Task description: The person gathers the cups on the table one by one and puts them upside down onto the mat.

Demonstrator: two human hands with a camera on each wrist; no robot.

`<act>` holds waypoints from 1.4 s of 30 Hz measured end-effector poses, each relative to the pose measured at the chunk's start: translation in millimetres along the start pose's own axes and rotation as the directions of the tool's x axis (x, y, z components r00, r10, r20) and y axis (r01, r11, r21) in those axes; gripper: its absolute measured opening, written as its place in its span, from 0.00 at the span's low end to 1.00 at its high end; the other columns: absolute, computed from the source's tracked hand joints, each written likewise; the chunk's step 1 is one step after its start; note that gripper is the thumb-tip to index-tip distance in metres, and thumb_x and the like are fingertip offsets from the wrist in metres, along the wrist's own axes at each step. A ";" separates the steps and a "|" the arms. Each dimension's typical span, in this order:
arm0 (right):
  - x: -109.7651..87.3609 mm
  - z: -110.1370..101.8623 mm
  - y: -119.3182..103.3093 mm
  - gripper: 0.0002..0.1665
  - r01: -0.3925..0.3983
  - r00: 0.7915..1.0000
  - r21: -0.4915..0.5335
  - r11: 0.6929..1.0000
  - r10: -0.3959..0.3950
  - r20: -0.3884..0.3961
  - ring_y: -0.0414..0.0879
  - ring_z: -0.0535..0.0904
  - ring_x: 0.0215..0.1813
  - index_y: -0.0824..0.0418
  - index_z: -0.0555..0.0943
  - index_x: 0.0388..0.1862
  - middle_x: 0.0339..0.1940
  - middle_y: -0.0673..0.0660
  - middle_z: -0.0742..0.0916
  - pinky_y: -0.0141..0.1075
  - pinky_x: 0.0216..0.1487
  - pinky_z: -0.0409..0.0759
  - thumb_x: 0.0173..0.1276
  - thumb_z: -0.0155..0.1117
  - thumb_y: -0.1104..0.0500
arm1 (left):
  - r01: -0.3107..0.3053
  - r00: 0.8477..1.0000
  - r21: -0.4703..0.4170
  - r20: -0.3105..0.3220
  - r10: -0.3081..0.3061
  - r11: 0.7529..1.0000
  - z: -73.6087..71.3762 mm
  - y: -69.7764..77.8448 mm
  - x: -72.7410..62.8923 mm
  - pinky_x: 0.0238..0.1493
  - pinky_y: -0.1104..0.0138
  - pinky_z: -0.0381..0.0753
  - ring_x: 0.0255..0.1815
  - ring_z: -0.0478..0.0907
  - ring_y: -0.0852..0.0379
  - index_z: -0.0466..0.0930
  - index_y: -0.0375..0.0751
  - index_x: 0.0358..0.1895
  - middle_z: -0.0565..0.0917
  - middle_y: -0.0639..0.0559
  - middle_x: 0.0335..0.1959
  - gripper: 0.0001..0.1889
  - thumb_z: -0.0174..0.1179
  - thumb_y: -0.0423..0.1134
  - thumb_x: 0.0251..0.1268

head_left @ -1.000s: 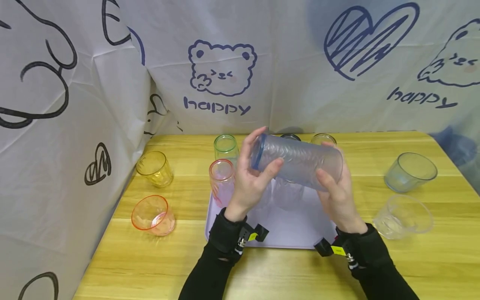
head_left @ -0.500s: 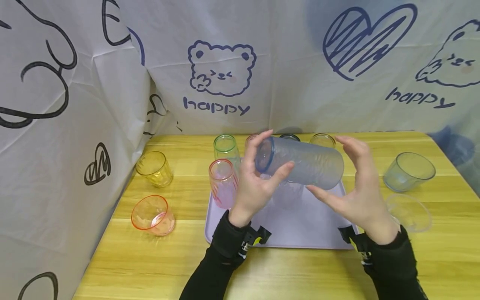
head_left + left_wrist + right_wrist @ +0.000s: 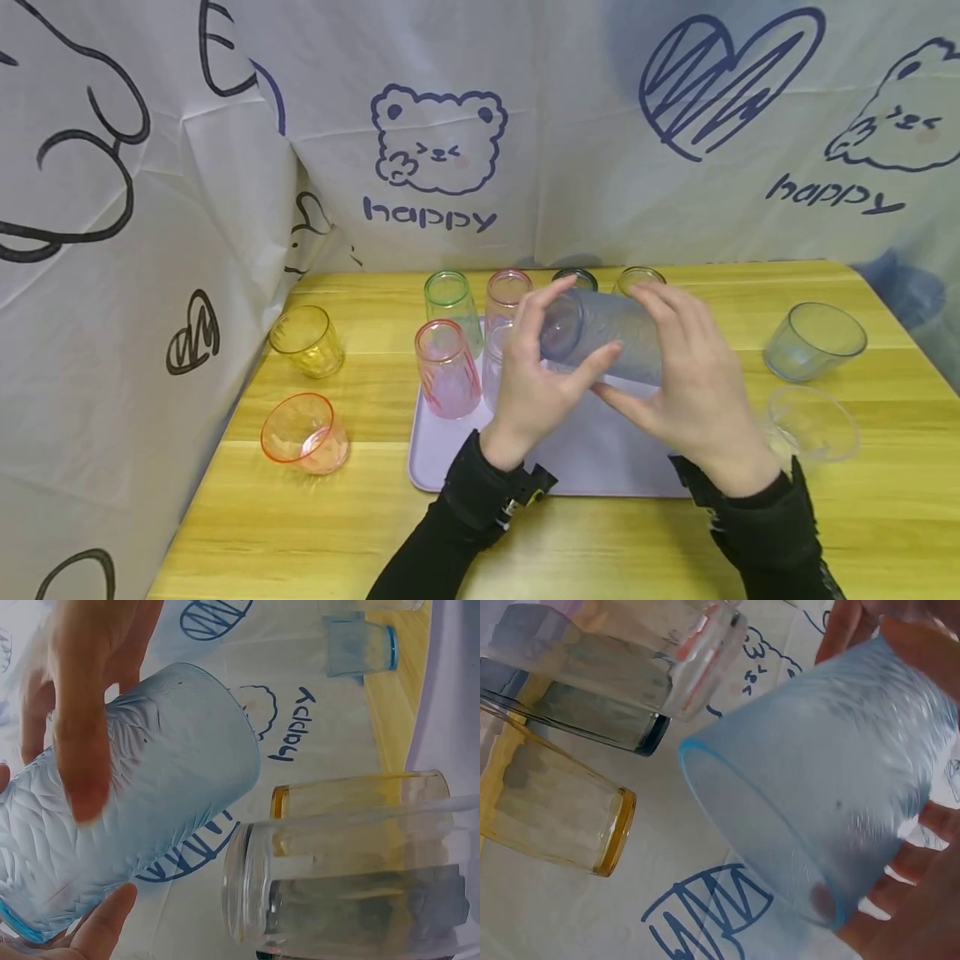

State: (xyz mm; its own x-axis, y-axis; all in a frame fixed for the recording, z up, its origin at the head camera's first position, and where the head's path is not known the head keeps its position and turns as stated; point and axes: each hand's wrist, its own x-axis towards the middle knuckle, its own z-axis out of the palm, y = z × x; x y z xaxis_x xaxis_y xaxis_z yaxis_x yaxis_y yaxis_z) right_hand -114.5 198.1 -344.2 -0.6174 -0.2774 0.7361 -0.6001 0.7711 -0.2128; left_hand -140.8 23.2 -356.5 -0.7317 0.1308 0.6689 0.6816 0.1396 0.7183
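Both hands hold a frosted blue drinking glass [image 3: 618,333], raised and tipped on its side over a lavender tray [image 3: 592,467]. At its left end, the fingers and thumb of my left hand [image 3: 528,396] grip around the ring-edged end. My right hand [image 3: 697,379] wraps the other end with curled fingers and thumb, covering it in the head view. The right wrist view shows the open rim and rippled wall of the blue glass [image 3: 810,772]. A red-rimmed glass [image 3: 447,375] stands on the tray left of the hands; a clear glass [image 3: 493,367] beside it is partly hidden.
Behind stand a green glass [image 3: 453,308], a pink glass [image 3: 508,296], a dark glass [image 3: 575,280] and an amber glass [image 3: 636,280]. Yellow [image 3: 307,342] and orange [image 3: 307,433] tumblers are at left. Blue [image 3: 813,342] and clear [image 3: 817,425] tumblers are at right.
Half a second ago my right hand was spread off the glass; now it grips it again. The left hand and glass have shifted right and slightly down, uncovering the pink glass.
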 end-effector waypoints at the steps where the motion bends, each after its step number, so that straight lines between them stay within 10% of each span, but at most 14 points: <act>1: -0.2 1.0 0.1 0.58 -0.004 1.000 -0.021 1.000 0.004 0.000 0.64 0.74 0.65 0.66 0.68 0.72 0.64 0.68 0.78 0.57 0.65 0.74 0.48 0.78 0.39 | 0.001 1.000 0.001 0.003 -0.001 1.000 1.3 0.6 -0.4 0.66 0.61 0.75 0.63 0.74 0.50 0.68 0.41 0.69 0.77 0.43 0.62 0.38 0.74 0.36 0.54; 9: -2.0 9.2 2.6 0.54 -0.039 0.999 -0.105 0.994 0.040 0.012 0.64 0.79 0.56 0.67 0.72 0.66 0.54 0.68 0.83 0.59 0.60 0.78 0.38 0.85 0.55 | -0.020 1.000 0.042 0.013 0.019 0.999 9.8 3.5 -3.7 0.65 0.63 0.77 0.64 0.75 0.51 0.69 0.41 0.68 0.77 0.43 0.63 0.39 0.76 0.38 0.51; 31: -4.6 16.6 18.3 0.51 -0.093 0.995 0.050 0.994 0.095 -0.034 0.66 0.79 0.55 0.72 0.72 0.64 0.55 0.71 0.82 0.58 0.59 0.76 0.41 0.83 0.58 | -0.026 0.993 0.012 0.112 0.024 1.000 0.0 0.8 0.2 0.61 0.68 0.80 0.64 0.74 0.52 0.65 0.43 0.72 0.73 0.43 0.66 0.41 0.75 0.38 0.53; 42: -9.6 16.0 32.8 0.53 -0.284 0.942 0.356 0.890 0.329 -0.070 0.47 0.77 0.62 0.63 0.70 0.70 0.63 0.58 0.82 0.38 0.66 0.71 0.41 0.82 0.67 | -0.157 0.973 0.240 0.205 0.108 0.958 -15.1 -8.9 5.6 0.71 0.66 0.74 0.70 0.72 0.52 0.70 0.44 0.69 0.74 0.45 0.66 0.36 0.73 0.46 0.58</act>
State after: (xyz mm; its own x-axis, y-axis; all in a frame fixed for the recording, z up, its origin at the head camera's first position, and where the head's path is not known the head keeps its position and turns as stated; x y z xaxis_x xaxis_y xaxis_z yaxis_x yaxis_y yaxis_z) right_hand -136.5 216.9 -368.5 -0.7433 0.0322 0.6682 -0.5400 0.5608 -0.6276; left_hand -151.0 7.8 -356.3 -0.6377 0.3439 0.6893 0.7683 0.3487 0.5368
